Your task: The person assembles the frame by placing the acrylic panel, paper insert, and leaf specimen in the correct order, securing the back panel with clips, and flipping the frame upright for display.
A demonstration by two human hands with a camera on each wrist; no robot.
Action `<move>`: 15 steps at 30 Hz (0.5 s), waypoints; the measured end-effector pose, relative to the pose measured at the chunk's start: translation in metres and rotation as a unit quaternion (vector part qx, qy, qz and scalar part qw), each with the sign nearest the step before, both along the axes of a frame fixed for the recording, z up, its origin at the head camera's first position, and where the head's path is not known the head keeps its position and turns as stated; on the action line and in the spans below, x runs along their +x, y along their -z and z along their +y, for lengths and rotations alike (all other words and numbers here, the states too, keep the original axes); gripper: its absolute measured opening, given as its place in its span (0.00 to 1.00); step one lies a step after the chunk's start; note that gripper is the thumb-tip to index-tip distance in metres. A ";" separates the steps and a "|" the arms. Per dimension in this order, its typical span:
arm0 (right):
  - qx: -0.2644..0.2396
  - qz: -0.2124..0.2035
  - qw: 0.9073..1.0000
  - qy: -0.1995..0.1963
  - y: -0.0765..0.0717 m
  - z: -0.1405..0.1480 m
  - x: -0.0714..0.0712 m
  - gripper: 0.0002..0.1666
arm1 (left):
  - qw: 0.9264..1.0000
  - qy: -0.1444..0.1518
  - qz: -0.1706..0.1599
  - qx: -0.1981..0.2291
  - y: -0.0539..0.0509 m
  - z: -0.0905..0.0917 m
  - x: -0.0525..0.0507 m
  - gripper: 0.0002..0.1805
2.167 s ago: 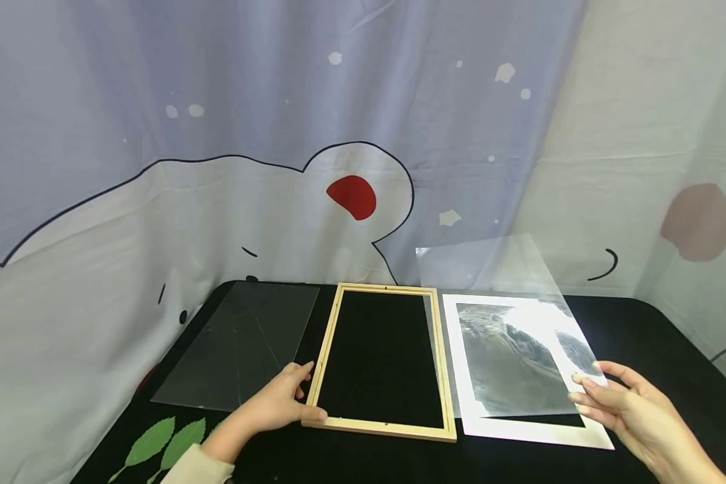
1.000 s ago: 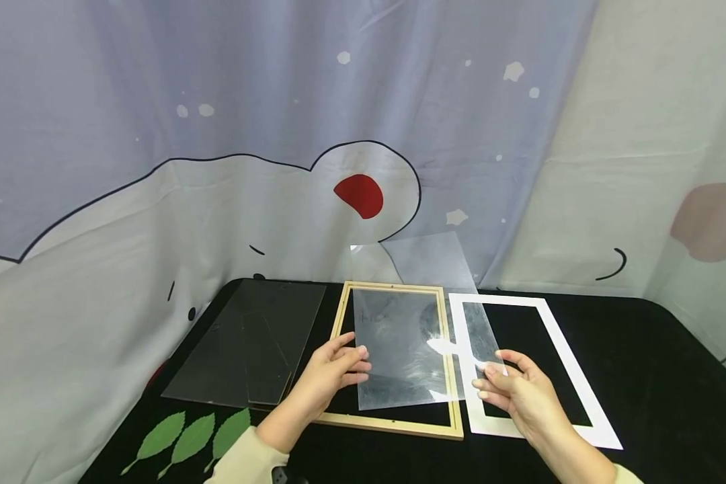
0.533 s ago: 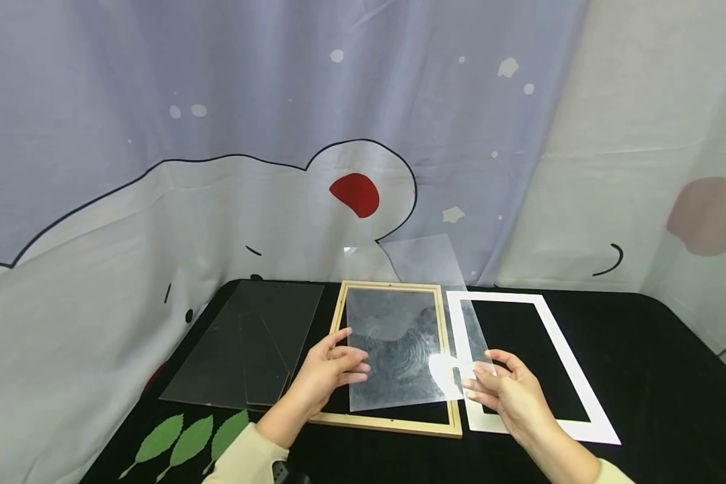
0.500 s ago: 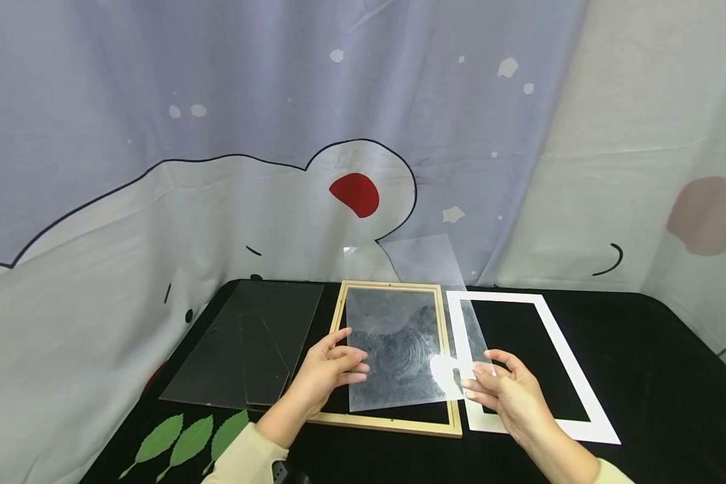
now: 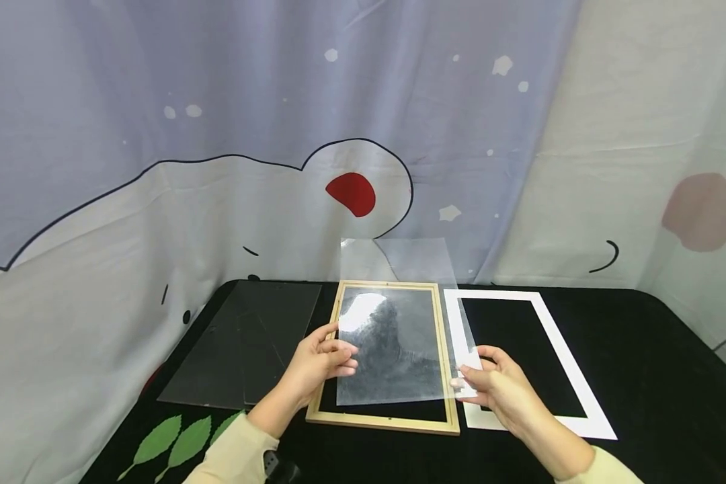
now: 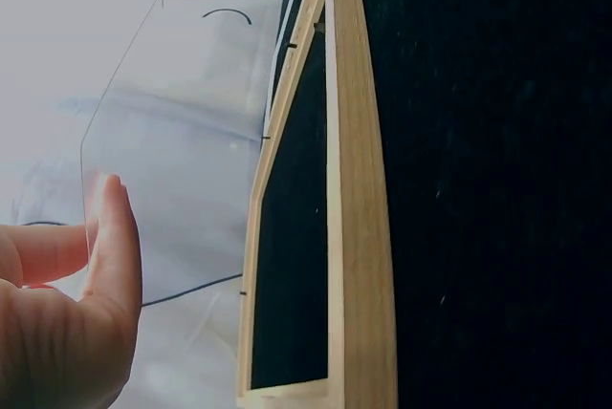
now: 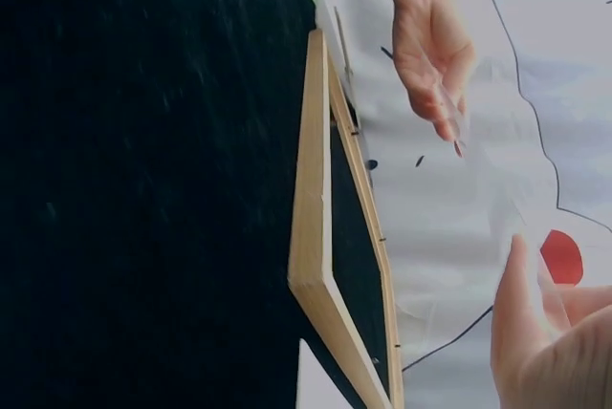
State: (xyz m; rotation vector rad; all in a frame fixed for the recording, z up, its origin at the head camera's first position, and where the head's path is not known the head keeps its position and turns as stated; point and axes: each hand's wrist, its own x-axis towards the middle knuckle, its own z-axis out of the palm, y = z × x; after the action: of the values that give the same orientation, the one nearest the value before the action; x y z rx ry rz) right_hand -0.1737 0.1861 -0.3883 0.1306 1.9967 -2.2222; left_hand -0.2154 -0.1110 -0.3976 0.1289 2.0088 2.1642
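Observation:
A clear plastic sheet (image 5: 393, 349) is held up, tilted, over the light wooden picture frame (image 5: 388, 422); a glare spot shows on its upper left. My right hand (image 5: 501, 384) pinches the sheet near its lower right edge, thumb in front. At the opposite edge my left hand (image 5: 317, 359) grips the sheet between thumb and fingers; the left wrist view shows the thumb (image 6: 115, 247) on its near face. In both wrist views the sheet is apart from the frame, which lies flat on the black cloth.
A white mat (image 5: 571, 376) with a rectangular opening lies right of the frame. Dark backing boards (image 5: 218, 356) lie on the left. Green leaves (image 5: 157, 440) are in front of them. A printed curtain (image 5: 248, 215) hangs behind the table.
The sheet has moved left from above the white mat to above the frame, in my right hand. My left hand has let go of the frame and taken the sheet's left edge.

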 end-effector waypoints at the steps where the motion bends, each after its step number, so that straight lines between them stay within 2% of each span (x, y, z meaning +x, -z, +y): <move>1: 0.006 0.001 1.000 -0.011 -0.001 0.000 -0.001 0.33 | 1.000 0.001 0.001 -0.002 -0.001 -0.001 -0.001 0.38; 7: 0.046 -0.008 0.996 -0.071 -0.009 0.003 -0.011 0.40 | 1.000 0.006 0.006 -0.010 -0.007 -0.009 -0.004 0.37; 15: 0.111 -0.010 0.985 -0.130 -0.020 0.007 -0.030 0.37 | 1.000 0.001 0.000 -0.025 -0.009 -0.017 -0.009 0.37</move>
State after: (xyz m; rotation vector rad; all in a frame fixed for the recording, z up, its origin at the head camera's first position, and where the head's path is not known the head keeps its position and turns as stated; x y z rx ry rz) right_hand -0.2033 0.1928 -0.3683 -0.0789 2.1093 -1.8330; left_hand -0.2246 -0.1278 -0.3887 0.1232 2.0602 2.1118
